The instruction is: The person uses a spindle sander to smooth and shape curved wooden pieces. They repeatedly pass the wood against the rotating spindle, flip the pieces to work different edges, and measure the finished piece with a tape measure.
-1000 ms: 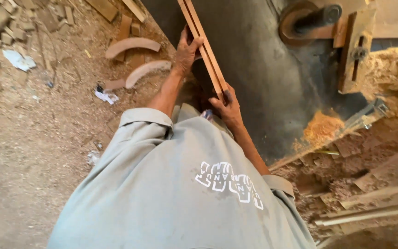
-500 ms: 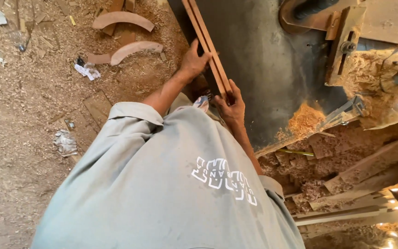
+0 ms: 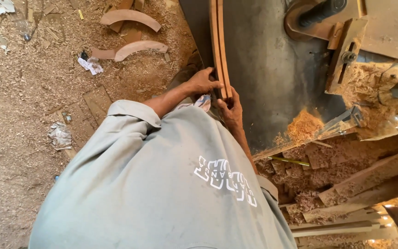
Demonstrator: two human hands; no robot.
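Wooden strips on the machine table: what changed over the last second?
The pair of wooden strips now runs nearly straight up the frame instead of slanting, and sits closer to the body. The left hand has slid down the strips from farther up and now lies beside the right hand at the near end. Part of this is camera shift. Both hands keep their grip on the strips; the sawdust pile on the grey table stays put.

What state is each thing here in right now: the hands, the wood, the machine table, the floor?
left hand: gripping the near end of the strips from the side
right hand: holding the strips' end from below
wooden strips: two, pressed together, lying on the table
machine table: dusted, sawdust heaped at its edge
curved wood pieces: lying loose on the floor
floor: covered with sawdust and scraps
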